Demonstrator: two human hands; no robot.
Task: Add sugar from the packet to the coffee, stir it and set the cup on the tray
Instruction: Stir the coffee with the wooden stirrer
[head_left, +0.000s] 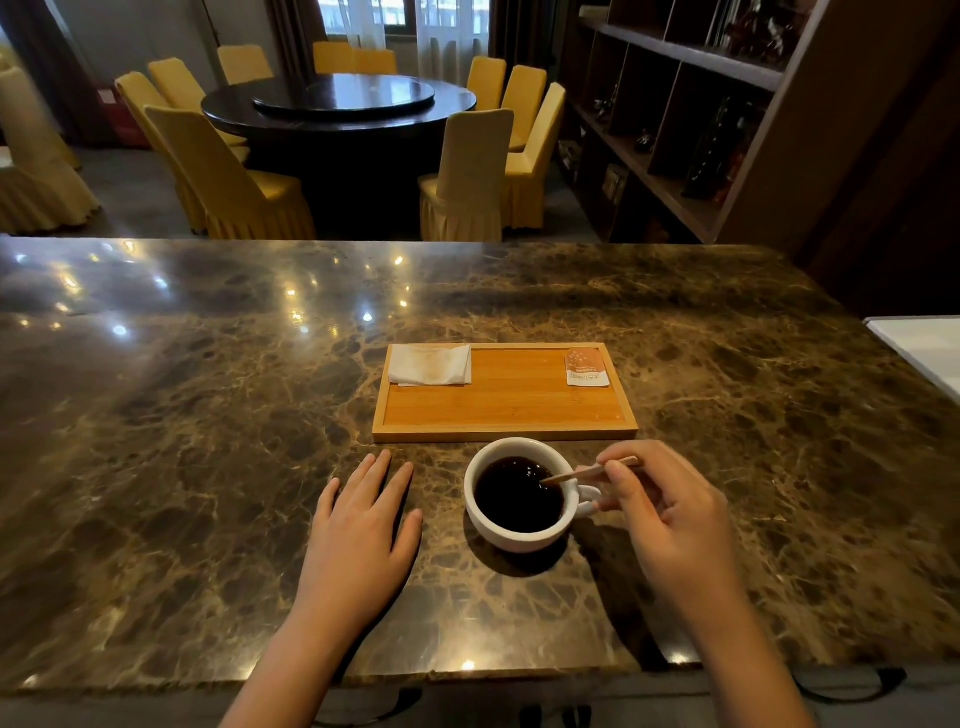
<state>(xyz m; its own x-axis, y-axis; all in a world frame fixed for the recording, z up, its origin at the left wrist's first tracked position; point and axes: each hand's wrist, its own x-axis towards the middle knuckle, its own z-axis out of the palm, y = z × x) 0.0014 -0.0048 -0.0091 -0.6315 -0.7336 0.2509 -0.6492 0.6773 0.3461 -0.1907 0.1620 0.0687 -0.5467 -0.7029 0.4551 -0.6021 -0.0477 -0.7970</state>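
Observation:
A white cup (483, 514) of dark coffee stands on the marble counter just in front of the wooden tray (498, 415), its handle to the right. My right hand (670, 514) pinches a thin wooden stir stick (576, 474) whose tip dips into the coffee at the cup's right side. My left hand (363, 525) lies flat on the counter to the left of the cup, fingers spread, holding nothing. The orange sugar packet (586, 366) lies in the tray's far right corner.
A folded white napkin (430, 365) lies in the tray's far left corner. The brown marble counter (208, 415) stretches wide on both sides. A white surface (924, 348) juts in at the right edge. Yellow chairs and a round table stand beyond.

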